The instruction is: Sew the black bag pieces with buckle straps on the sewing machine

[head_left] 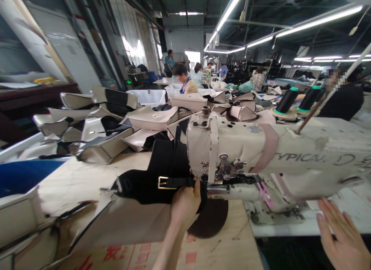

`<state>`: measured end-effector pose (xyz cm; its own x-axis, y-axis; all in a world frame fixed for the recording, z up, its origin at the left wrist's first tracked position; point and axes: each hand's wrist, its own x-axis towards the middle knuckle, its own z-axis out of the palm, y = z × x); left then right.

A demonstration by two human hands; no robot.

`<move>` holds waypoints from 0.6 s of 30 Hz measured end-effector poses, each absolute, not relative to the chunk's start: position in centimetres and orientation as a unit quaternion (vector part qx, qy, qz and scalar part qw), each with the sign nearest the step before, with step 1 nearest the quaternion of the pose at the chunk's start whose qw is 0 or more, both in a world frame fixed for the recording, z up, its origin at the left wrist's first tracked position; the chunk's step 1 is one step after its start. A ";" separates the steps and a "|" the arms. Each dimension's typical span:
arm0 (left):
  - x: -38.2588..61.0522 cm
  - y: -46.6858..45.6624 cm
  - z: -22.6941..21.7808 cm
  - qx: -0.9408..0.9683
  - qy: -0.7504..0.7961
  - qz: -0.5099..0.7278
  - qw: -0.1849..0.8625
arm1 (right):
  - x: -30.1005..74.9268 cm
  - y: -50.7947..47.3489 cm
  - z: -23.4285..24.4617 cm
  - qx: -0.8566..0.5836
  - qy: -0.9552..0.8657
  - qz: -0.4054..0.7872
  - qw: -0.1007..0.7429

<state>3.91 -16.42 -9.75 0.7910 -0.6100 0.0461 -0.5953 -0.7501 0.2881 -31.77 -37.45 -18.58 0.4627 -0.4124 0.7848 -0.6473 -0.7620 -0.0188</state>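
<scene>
Far left, on the pale plywood tabletop (pixel 72 185): a heaped pile of beige-and-black leather handbag panels (pixel 95 127), overlapping and tilted at various angles. Beyond the pile sits a co-worker in a tan top (pixel 188 86).

Centre: a black leather bag body with a gold rectangular buckle on a strap (pixel 162 181) lies over a broad beige leather panel (pixel 124 219), its right end at the needle area of the sewing machine. The left hand (pixel 184 208) is closed on the black leather just beside the machine's presser foot (pixel 224 167). Under them, on the tabletop, is a round dark brown disc (pixel 210 219), material unclear.

Right: a cream-painted industrial sewing machine (pixel 246 154) spans the frame, marked "TYPICAL" on its arm, with two cones of black thread (pixel 286 100) behind it. The right hand (pixel 343 235) is open, fingers spread — near the machine's white base table (pixel 278 223), holding nothing.
</scene>
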 end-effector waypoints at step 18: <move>4.0 -16.0 -9.1 0.922 -0.374 -0.056 0.082 | -8.4 -21.2 -11.1 0.861 -0.295 0.264 -0.319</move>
<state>3.96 -16.02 -9.11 0.7141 -0.6988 -0.0411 -0.6805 -0.7067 0.1937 -8.38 -21.22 -11.08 0.6868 -0.6766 0.2654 -0.3401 -0.6219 -0.7054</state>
